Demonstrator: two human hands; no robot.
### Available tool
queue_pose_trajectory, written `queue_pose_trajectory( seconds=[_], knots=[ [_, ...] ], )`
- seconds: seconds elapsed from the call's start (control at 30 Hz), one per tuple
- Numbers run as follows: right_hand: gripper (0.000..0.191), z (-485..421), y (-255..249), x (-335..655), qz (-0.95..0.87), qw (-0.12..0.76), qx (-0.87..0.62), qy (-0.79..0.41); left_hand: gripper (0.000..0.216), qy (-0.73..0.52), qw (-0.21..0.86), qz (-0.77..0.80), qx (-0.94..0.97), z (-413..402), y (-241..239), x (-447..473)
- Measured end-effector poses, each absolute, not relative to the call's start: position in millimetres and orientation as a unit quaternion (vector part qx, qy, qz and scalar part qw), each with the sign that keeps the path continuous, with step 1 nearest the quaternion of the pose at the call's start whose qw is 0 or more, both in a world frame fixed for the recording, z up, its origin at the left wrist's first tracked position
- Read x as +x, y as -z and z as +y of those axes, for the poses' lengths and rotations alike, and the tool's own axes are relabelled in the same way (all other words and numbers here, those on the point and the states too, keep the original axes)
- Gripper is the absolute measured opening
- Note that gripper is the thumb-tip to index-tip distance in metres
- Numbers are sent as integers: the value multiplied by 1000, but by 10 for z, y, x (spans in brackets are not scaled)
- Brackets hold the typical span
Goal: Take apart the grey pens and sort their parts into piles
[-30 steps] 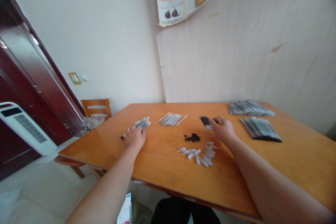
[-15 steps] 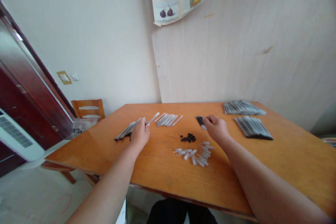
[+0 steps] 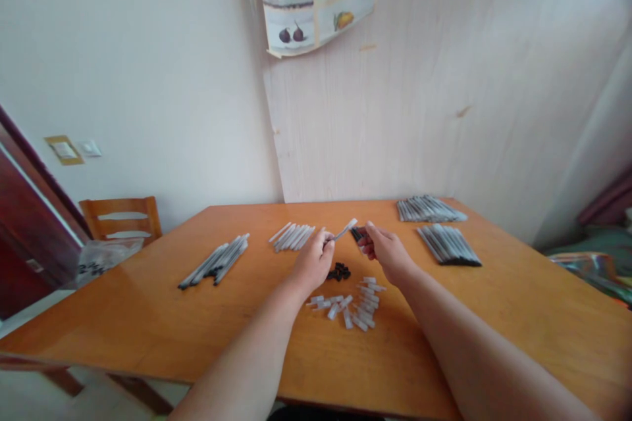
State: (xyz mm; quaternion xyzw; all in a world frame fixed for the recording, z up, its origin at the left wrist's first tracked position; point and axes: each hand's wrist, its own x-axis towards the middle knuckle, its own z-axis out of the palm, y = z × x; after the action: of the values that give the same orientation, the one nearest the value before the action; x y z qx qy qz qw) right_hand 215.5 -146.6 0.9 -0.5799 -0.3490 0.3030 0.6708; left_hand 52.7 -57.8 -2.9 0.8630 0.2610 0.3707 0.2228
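Note:
My left hand (image 3: 316, 256) is closed around a slim, pen-like tube (image 3: 344, 230), grey with a whitish end, tilted up to the right. Just across from that end is my right hand (image 3: 388, 251), its thumb and fingers pinched together; whatever they hold is too small to make out. Partly behind the right fingers lies a small group of black-ended pieces (image 3: 356, 234). Below the hands are a pile of short black pieces (image 3: 340, 271) and a scatter of small whitish clear pieces (image 3: 365, 302) with thin tips. Pale tubes (image 3: 295, 237) lie beyond my left hand.
Black-ended tubes (image 3: 217, 262) lie at the left of the wooden table (image 3: 148, 302). On the right are a row of black-ended tubes (image 3: 448, 245) and a farther bundle (image 3: 429, 208). A chair (image 3: 121, 217) with a plastic bag (image 3: 108, 256) stands past the left edge.
My left hand has moved right with the tube, away from the left-hand bundle and close to my right hand. The right hand has turned, its fingers showing more. The view has shifted right.

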Motion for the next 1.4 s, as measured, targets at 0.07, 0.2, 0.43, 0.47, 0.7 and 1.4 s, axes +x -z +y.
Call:
queue_pose_trajectory(
  seconds=[0.07, 0.2, 0.43, 0.47, 0.7, 1.4],
  knots=[
    [46, -1472, -12, 2112, -350, 675, -558, -331, 19, -361, 221, 241, 873, -617, 54, 516],
    [45, -1472, -13, 2047, -344, 692, -523, -360, 20, -343, 204, 231, 887, -679, 36, 484],
    [42, -1473, -43, 1997, -316, 725, -497, -356, 26, -327, 180, 214, 902, -756, -11, 469],
    [41, -1471, -45, 1992, -316, 728, -495, -354, 27, -324, 175, 215, 904, -762, -14, 467],
    [40, -1460, -73, 1963, -307, 746, -484, -340, 29, -291, 162, 224, 916, -800, -81, 466],
    [34, -1471, -90, 1919, -313, 767, -439, -349, 33, -285, 365, 221, 858, -781, -214, 422]
  ],
)
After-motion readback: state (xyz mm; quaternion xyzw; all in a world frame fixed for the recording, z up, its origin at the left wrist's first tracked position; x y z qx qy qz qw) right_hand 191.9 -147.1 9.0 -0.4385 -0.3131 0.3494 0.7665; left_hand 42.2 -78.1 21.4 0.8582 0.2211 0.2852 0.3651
